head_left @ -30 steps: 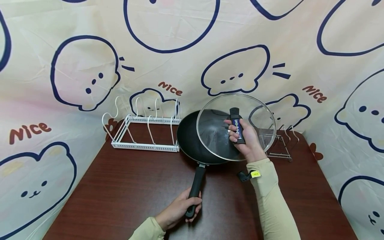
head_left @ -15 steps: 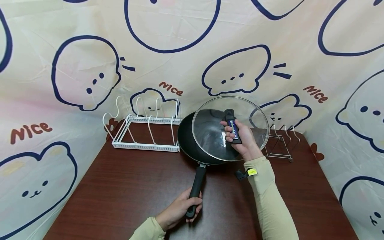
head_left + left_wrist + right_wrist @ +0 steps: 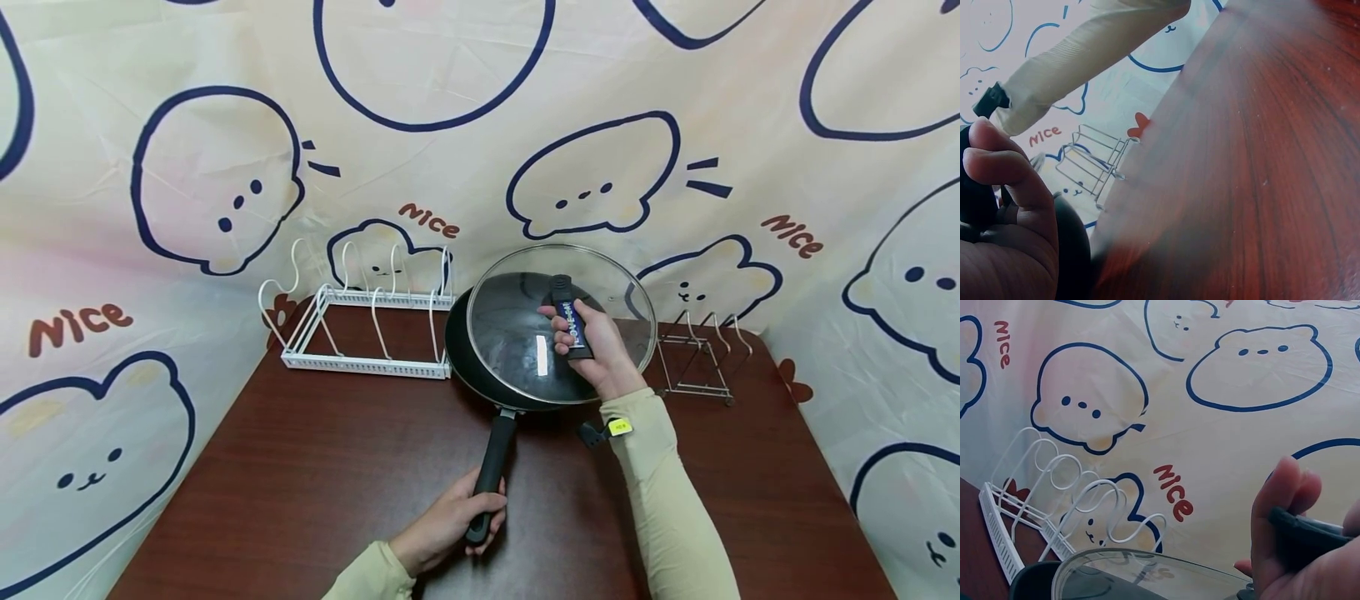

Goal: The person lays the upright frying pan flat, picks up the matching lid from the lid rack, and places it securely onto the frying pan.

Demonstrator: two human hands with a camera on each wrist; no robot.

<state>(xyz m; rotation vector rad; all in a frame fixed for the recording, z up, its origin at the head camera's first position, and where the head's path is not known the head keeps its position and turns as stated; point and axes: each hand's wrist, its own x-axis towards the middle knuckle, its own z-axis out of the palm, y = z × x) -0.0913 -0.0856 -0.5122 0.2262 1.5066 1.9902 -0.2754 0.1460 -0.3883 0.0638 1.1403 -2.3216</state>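
1. My left hand is gripping the pan handle near its end, fingers curling around it and thumb lying across the top.
2. My right hand is grasping the black knob of the glass lid, fingers wrapping its side.
3. The pan is showing between the white rack and the smaller wire rack, handle pointing toward me.
4. The lid is covering most of the pan but sitting off-centre, overhanging on the right and leaving a left crescent bare.
5. Progress, I'm judging: both grasps done, lid over pan done; lining up the rims is remaining.
6. The right wrist view is cropping the lid, so I'm not able to tell whether the rims are touching.
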